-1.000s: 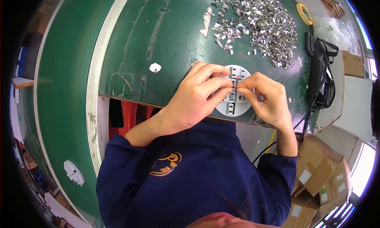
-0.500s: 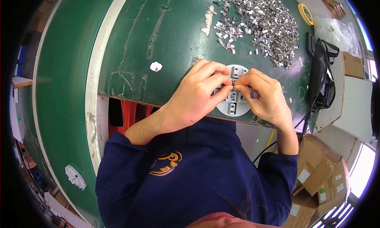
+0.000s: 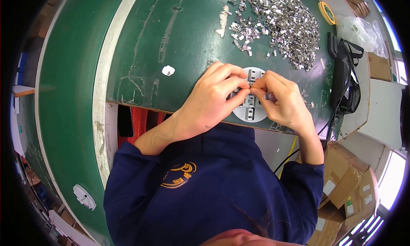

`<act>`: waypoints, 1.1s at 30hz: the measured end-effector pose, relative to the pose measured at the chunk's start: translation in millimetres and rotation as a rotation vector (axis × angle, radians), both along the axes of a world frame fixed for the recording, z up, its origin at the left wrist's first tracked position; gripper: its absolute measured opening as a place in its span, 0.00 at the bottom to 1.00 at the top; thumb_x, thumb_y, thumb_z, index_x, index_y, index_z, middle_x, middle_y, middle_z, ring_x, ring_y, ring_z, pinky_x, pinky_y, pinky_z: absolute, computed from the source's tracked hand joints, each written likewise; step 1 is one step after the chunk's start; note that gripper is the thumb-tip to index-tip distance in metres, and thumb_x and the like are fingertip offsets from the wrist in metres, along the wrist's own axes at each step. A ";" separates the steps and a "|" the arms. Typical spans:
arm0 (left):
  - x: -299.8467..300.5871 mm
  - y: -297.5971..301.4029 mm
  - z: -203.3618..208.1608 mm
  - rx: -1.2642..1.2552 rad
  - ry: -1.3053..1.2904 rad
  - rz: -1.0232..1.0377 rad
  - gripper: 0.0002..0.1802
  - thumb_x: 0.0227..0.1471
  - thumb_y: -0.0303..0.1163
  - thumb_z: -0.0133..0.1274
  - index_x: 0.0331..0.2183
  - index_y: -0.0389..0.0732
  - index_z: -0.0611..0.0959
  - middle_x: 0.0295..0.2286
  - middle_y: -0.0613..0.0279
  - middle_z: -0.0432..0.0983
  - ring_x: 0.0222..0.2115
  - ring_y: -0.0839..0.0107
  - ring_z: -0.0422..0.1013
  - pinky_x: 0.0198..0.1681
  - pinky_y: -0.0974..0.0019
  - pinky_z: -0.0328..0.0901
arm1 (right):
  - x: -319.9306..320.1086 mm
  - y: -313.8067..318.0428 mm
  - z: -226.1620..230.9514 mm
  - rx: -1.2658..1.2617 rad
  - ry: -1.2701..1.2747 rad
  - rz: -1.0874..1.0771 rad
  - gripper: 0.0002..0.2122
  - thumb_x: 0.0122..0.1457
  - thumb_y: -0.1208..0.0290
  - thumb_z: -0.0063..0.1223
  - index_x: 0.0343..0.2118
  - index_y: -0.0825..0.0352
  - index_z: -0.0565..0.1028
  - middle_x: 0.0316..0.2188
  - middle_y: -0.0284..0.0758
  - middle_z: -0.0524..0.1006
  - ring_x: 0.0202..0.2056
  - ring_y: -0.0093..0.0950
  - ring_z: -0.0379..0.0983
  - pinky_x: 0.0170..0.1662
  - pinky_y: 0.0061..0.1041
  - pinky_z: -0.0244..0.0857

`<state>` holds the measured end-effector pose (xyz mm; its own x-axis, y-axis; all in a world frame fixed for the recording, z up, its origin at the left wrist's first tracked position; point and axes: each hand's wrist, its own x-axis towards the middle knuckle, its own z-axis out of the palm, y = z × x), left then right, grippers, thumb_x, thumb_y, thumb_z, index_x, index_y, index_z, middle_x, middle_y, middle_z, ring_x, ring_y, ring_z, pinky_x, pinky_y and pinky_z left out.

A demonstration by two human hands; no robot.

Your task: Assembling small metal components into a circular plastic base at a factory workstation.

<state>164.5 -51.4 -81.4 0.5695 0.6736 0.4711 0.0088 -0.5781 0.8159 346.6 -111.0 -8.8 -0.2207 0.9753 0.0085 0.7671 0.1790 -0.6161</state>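
Observation:
A round, pale grey plastic housing (image 3: 246, 116) with raised slotted blocks lies at the table's near edge. Over its middle, the fingertips of my left hand (image 3: 215, 94) are closed in a pinch; whatever they hold is hidden. My right hand (image 3: 285, 101) meets them there, thumb and forefinger pressed together. Against its palm rests a short, purple-tinted handle (image 3: 269, 96), its working end out of sight. The hands cover much of the housing. Beyond them lies a large heap of small shiny metal clips (image 3: 290, 28).
Left of the table runs a green conveyor belt (image 3: 70, 130) carrying a white plastic part (image 3: 84, 197). A yellow tape roll (image 3: 326, 13), clear plastic bag (image 3: 361, 34) and black pouch with straps (image 3: 347, 79) line the right side. Cardboard boxes (image 3: 346, 173) stand at lower right.
The white part on the belt has slid slightly toward the lower edge. Both hands keep their pinch over the housing, with only small finger shifts. The whole view has moved a little.

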 end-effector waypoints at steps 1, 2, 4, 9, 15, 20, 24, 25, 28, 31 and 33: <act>-0.2 -0.3 0.3 0.004 -0.002 -0.001 0.07 0.44 0.22 0.62 0.31 0.36 0.82 0.37 0.62 0.76 0.37 0.64 0.71 0.38 0.65 0.67 | -0.6 -1.2 -1.6 0.002 -0.001 -0.003 0.04 0.49 0.84 0.54 0.28 0.72 0.72 0.26 0.40 0.74 0.26 0.40 0.74 0.29 0.31 0.68; -0.4 -0.9 0.6 0.008 -0.003 -0.004 0.07 0.44 0.22 0.62 0.31 0.36 0.82 0.37 0.62 0.76 0.37 0.64 0.71 0.38 0.65 0.67 | -1.1 -2.8 -3.6 0.020 -0.022 0.010 0.03 0.50 0.83 0.54 0.27 0.72 0.72 0.25 0.39 0.73 0.25 0.38 0.74 0.29 0.30 0.67; -1.1 -0.2 2.0 0.003 0.009 0.003 0.08 0.43 0.22 0.62 0.30 0.36 0.82 0.36 0.62 0.77 0.37 0.65 0.71 0.39 0.66 0.67 | -1.2 -1.9 -4.1 0.063 -0.065 0.049 0.04 0.52 0.82 0.55 0.24 0.72 0.71 0.23 0.38 0.73 0.25 0.34 0.74 0.27 0.28 0.67; -9.6 -4.8 3.5 -0.047 0.033 -0.039 0.21 0.40 0.29 0.66 0.39 0.36 0.81 0.43 0.58 0.74 0.43 0.61 0.69 0.44 0.63 0.67 | -2.7 0.8 13.0 -0.044 0.070 -0.095 0.11 0.57 0.81 0.51 0.19 0.71 0.66 0.18 0.36 0.70 0.20 0.28 0.70 0.22 0.25 0.62; -5.6 -8.2 12.4 0.135 0.212 -0.070 0.47 0.34 0.43 0.70 0.54 0.32 0.69 0.53 0.52 0.65 0.52 0.55 0.60 0.53 0.55 0.58 | -15.0 -1.2 -1.1 0.206 1.164 -0.079 0.21 0.67 0.68 0.35 0.14 0.63 0.58 0.12 0.29 0.59 0.14 0.19 0.51 0.17 0.22 0.46; -4.6 -7.4 9.7 0.142 0.321 -0.130 0.57 0.31 0.49 0.70 0.58 0.30 0.63 0.55 0.50 0.61 0.54 0.53 0.57 0.57 0.52 0.51 | -24.3 -0.2 -17.4 0.290 1.228 -0.052 0.22 0.68 0.71 0.32 0.13 0.66 0.57 0.10 0.33 0.60 0.11 0.20 0.49 0.15 0.22 0.45; -4.0 -6.0 10.3 0.127 0.331 -0.147 0.57 0.31 0.49 0.70 0.58 0.30 0.63 0.55 0.50 0.61 0.53 0.53 0.58 0.56 0.53 0.51 | -36.0 -3.7 -21.0 0.381 1.079 -0.175 0.24 0.70 0.62 0.31 0.13 0.61 0.53 0.09 0.27 0.54 0.11 0.19 0.44 0.15 0.22 0.42; -3.9 -5.6 10.6 0.128 0.332 -0.152 0.57 0.31 0.49 0.70 0.58 0.30 0.63 0.55 0.50 0.61 0.53 0.53 0.58 0.56 0.53 0.52 | -38.7 -2.8 -22.9 0.381 1.078 -0.179 0.24 0.70 0.62 0.31 0.13 0.61 0.53 0.09 0.27 0.54 0.11 0.19 0.44 0.15 0.22 0.42; -3.1 -2.0 9.9 0.122 0.322 -0.162 0.57 0.31 0.48 0.70 0.57 0.30 0.63 0.55 0.50 0.61 0.53 0.53 0.58 0.56 0.53 0.52 | -44.4 1.4 -28.4 0.466 0.827 -0.257 0.24 0.69 0.63 0.32 0.12 0.61 0.53 0.08 0.27 0.53 0.11 0.19 0.43 0.15 0.23 0.40; -2.9 -2.0 8.2 0.142 0.305 -0.153 0.56 0.31 0.49 0.70 0.56 0.29 0.64 0.54 0.50 0.62 0.52 0.53 0.58 0.55 0.53 0.52 | -35.4 2.3 -22.7 0.336 1.051 -0.209 0.23 0.69 0.64 0.32 0.13 0.61 0.54 0.09 0.28 0.53 0.11 0.19 0.45 0.16 0.24 0.42; -3.9 -2.8 7.6 0.165 0.288 -0.134 0.56 0.30 0.49 0.70 0.55 0.28 0.64 0.52 0.48 0.62 0.51 0.52 0.58 0.54 0.53 0.53 | -25.8 4.0 -15.9 0.269 1.164 -0.167 0.22 0.68 0.64 0.33 0.14 0.61 0.55 0.10 0.28 0.54 0.12 0.19 0.46 0.16 0.24 0.43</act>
